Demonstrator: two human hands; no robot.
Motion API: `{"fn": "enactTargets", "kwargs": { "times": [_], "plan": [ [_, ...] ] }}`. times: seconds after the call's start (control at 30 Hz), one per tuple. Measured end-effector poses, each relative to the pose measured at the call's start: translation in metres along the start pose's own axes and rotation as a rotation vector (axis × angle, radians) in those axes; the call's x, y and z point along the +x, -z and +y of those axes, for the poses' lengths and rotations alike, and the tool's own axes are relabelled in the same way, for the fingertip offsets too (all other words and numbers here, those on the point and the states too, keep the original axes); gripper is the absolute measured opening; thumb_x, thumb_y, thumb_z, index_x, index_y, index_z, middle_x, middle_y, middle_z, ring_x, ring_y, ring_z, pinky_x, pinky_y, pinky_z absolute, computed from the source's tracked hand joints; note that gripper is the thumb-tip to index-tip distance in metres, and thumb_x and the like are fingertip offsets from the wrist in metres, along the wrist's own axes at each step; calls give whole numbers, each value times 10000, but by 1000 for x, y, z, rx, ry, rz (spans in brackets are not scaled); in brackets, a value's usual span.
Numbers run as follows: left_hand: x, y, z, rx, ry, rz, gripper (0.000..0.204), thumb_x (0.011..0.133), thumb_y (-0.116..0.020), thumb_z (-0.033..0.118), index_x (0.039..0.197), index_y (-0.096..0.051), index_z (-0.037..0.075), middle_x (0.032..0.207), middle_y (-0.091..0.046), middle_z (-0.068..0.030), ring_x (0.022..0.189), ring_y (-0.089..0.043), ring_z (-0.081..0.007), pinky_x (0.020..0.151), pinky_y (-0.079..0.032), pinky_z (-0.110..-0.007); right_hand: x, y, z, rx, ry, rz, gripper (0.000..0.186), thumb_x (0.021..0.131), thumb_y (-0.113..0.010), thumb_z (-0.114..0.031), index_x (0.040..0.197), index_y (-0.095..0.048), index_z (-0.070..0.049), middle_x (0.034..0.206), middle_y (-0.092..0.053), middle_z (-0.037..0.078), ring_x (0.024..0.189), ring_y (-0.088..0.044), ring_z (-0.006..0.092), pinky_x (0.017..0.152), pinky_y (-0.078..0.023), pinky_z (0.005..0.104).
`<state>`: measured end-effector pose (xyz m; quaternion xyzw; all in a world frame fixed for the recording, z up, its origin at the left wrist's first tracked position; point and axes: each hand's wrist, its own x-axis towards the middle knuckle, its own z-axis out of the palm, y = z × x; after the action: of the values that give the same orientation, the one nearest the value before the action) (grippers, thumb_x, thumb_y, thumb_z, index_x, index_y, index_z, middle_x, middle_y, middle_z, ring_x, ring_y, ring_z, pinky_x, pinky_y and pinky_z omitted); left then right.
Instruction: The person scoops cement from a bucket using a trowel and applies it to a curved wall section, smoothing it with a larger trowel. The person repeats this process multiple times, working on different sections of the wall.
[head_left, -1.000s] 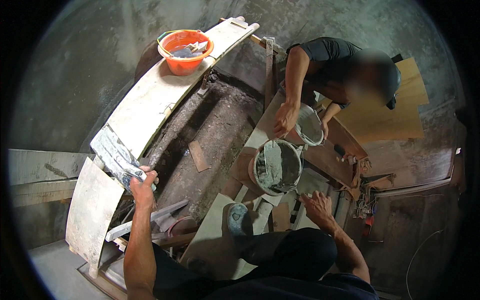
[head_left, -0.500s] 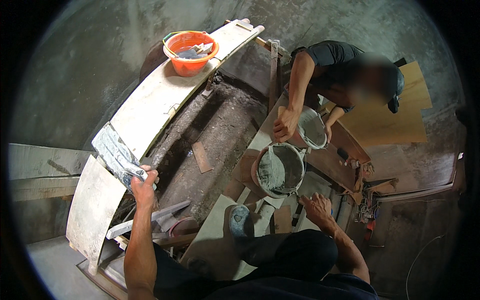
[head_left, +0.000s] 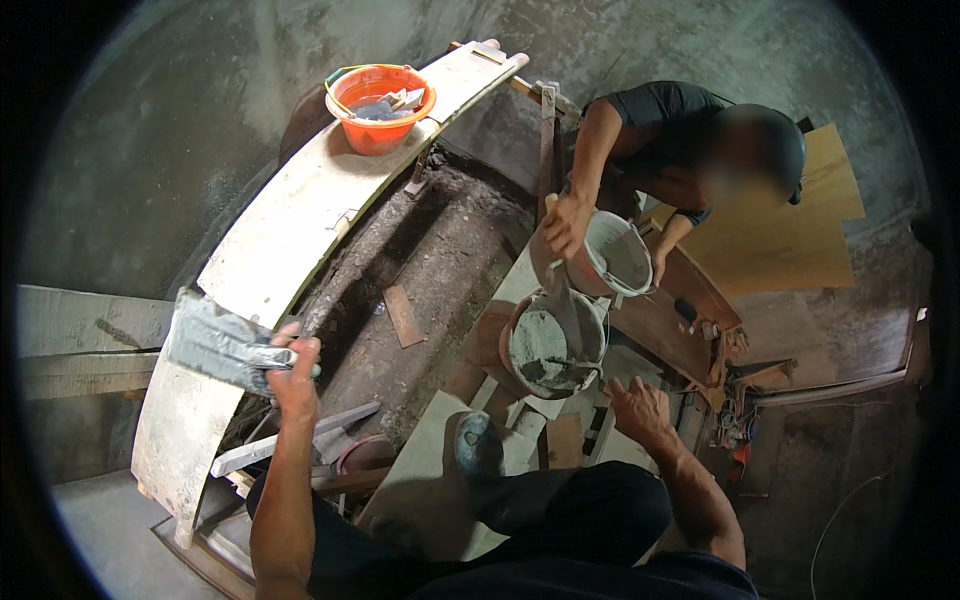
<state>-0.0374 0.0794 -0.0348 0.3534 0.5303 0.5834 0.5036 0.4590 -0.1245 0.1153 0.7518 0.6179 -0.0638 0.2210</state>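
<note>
My left hand [head_left: 295, 378] grips the handle of a plastering trowel [head_left: 215, 342], whose flat, plaster-smeared blade is over the near part of the pale plank. My right hand [head_left: 640, 412] is closed, just beside the near right rim of a bucket [head_left: 507, 352] of grey-green plaster; what its fingers hold, if anything, I cannot make out. Across from me, a co-worker's hand [head_left: 568, 228] holds a tool with a wooden handle, its long blade reaching down into that bucket. The co-worker's other hand [head_left: 660, 262] steadies a second, tilted bucket [head_left: 618, 250] against the first.
An orange bucket [head_left: 372, 138] with tools inside stands on the far part of the long plank [head_left: 290, 225]. Below the plank lies a rough trench [head_left: 440, 255] with a wood scrap [head_left: 403, 316]. Boards surround my boot [head_left: 479, 445]. Cables and debris [head_left: 738, 400] lie at right.
My left hand has turned the trowel flatter and shifted it slightly down. The co-worker's tool has come down into the plaster bucket. My right hand has moved slightly right.
</note>
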Motion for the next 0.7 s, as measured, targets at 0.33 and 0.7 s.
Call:
{"fn": "enactTargets", "kwargs": {
  "times": [0.33, 0.7],
  "plan": [
    [-38, -47, -32, 279, -32, -280, 288, 860, -739, 87, 1138, -700, 24, 803, -570, 55, 715, -536, -100, 680, -447, -268, 111, -14, -1, -54, 104, -53, 317, 870, -659, -251, 1128, -728, -80, 851, -742, 200, 799, -747, 367, 681, -588, 497],
    [-11, -29, -13, 140, 70, -104, 313, 868, -780, 119, 1145, -681, 10, 821, -617, 31, 708, -556, -69, 658, -447, -247, 132, 11, 13, 560, -34, -597, 446, 930, -585, -435, 999, -740, -23, 719, -674, 144, 596, -689, 252, 607, -580, 415]
  ]
}}
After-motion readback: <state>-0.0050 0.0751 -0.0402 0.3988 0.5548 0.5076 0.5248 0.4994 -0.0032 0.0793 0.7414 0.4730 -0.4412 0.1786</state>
